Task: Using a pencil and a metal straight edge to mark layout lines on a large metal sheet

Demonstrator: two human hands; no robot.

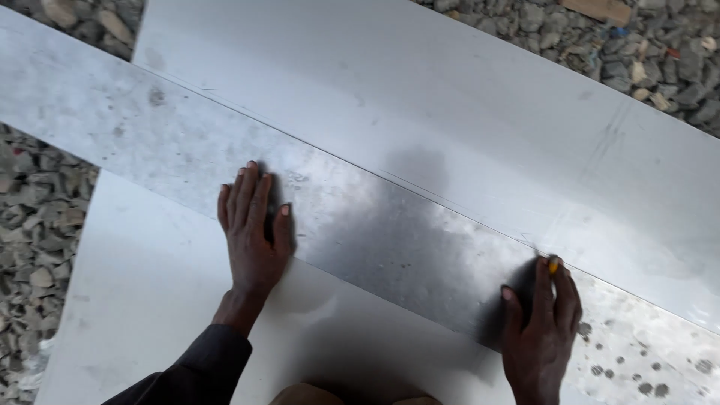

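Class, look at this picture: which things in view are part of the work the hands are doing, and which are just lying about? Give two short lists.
In use:
left hand, flat on the metal strip
right hand, holding a small yellow-tipped marking tool at the strip's far edge
white sheet beneath

Lying about:
gravel
wood scrap

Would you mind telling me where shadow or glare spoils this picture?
Head view: a soft shadow falls across the metal strip between the left hand and right hand; the white sheet looks washed out; the marker tip is slightly blurred.
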